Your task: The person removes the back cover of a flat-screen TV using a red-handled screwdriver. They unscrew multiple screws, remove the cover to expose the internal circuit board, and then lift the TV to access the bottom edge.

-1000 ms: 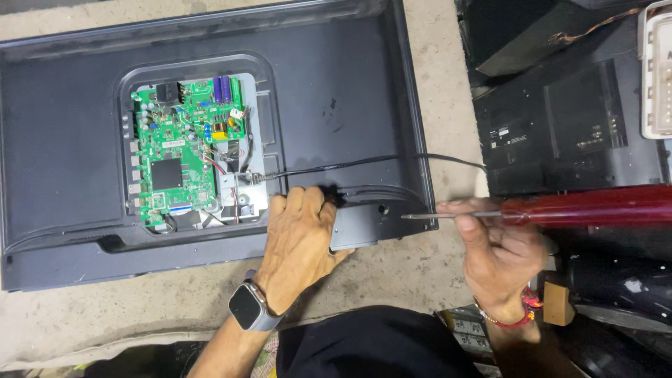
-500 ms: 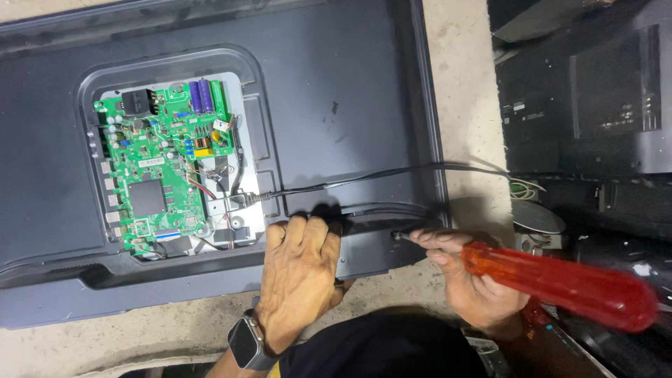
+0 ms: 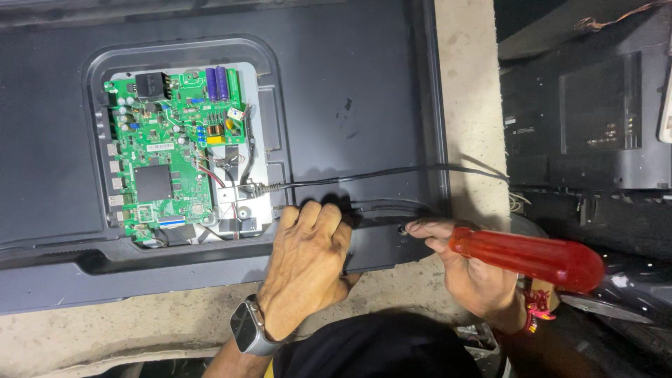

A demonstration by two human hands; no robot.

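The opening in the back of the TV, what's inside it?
Inside the opening sits a green circuit board with a black chip, purple capacitors and a metal plate beside it. A black cable runs out of it. What lies beneath the board is covered.

A screwdriver (image 3: 525, 255) with a thick, clear red handle lies nearly level, its tip at a screw hole near the lower edge of a flat television (image 3: 364, 91). The set lies face down, dark back panel upward, with a green circuit board (image 3: 171, 154) bared in a cut-out.
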